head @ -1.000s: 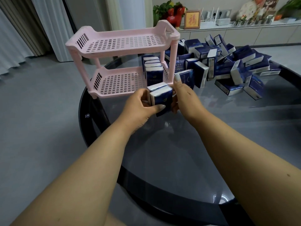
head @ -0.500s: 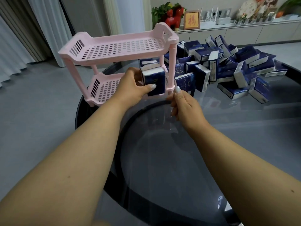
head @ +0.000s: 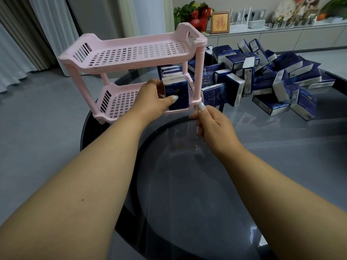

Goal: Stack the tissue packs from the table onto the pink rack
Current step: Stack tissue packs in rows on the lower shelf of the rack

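Note:
A pink two-shelf rack [head: 131, 53] stands on the round dark glass table [head: 206, 175]. On its lower shelf, at the right end, a row of blue and white tissue packs stands upright. My left hand [head: 152, 102] grips the front pack [head: 177, 92] of that row, which sits on the lower shelf. My right hand [head: 212, 122] hovers just in front of the rack's right front leg, fingers loosely curled, holding nothing. A big heap of tissue packs [head: 262, 76] lies on the table right of the rack.
The upper shelf of the rack holds nothing. A cabinet [head: 262, 36] with a framed picture, a plant and small items runs along the back wall. Curtains [head: 22, 34] hang at the left over grey floor.
My left hand carried tissue packs from in front of the rack onto the lower shelf, against the row. My right hand let go and stayed near the rack's front leg.

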Demonstrator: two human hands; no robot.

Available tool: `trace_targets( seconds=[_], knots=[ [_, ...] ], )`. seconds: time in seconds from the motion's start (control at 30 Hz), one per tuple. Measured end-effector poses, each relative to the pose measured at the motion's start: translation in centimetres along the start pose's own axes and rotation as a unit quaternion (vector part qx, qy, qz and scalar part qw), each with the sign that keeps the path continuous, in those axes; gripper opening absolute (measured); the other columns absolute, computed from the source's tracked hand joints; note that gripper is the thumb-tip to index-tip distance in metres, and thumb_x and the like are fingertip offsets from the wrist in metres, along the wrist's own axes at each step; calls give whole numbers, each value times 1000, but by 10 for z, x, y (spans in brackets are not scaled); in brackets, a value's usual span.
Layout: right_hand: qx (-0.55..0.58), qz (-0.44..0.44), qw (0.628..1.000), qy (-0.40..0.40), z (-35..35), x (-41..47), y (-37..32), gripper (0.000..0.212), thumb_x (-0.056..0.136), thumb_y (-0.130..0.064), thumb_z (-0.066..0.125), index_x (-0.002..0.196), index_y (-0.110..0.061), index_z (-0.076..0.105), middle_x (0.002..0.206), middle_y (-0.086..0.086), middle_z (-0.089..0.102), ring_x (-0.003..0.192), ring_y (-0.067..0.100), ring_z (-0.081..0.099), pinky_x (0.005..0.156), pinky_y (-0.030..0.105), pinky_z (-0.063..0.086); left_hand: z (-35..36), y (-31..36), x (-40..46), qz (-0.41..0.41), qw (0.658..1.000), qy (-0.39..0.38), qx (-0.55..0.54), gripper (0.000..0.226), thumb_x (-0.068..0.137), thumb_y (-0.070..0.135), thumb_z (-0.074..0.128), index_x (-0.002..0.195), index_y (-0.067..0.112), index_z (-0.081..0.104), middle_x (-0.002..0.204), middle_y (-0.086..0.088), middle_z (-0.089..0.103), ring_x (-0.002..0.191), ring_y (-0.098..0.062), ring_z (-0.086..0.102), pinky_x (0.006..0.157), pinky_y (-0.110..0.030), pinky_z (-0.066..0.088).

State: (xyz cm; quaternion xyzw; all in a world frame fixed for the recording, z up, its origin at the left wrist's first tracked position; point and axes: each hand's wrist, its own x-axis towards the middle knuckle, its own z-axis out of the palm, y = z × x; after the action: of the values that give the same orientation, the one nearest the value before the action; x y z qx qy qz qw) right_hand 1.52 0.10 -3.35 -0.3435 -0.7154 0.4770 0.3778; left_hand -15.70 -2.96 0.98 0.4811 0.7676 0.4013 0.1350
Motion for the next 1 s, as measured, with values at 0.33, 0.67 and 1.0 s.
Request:
trace_targets(
  seconds=[0.33, 0.67, 1.0],
  knots=[
    [-151, 25, 981, 120, 0, 23, -11, 43, 85, -45, 60, 118, -19, 48, 114, 3, 52, 103, 21, 52, 87, 41, 48, -5, 5, 8, 22, 993, -35, 114, 47, 90, 31, 66, 130, 12, 48, 120, -1, 58, 104, -15, 54, 85, -25, 39],
    [-277, -17, 960, 44, 21, 37, 3, 79, 88, -40, 60, 148, -11, 19, 147, 8, 30, 135, 24, 25, 112, 36, 22, 7, 0, 3, 15, 991, 1, 135, 52, 88, 30, 69, 131, 10, 48, 126, -10, 60, 115, -27, 57, 90, -29, 42],
    [-289, -30, 955, 59, 20, 34, 5, 76, 89, -38, 59, 148, -12, 19, 145, 7, 30, 134, 23, 24, 111, 36, 23, 16, 0, -9, 56, 986, 137, 80, 51, 89, 29, 68, 129, 8, 46, 127, -11, 58, 115, -23, 57, 91, -29, 44]
  ],
)
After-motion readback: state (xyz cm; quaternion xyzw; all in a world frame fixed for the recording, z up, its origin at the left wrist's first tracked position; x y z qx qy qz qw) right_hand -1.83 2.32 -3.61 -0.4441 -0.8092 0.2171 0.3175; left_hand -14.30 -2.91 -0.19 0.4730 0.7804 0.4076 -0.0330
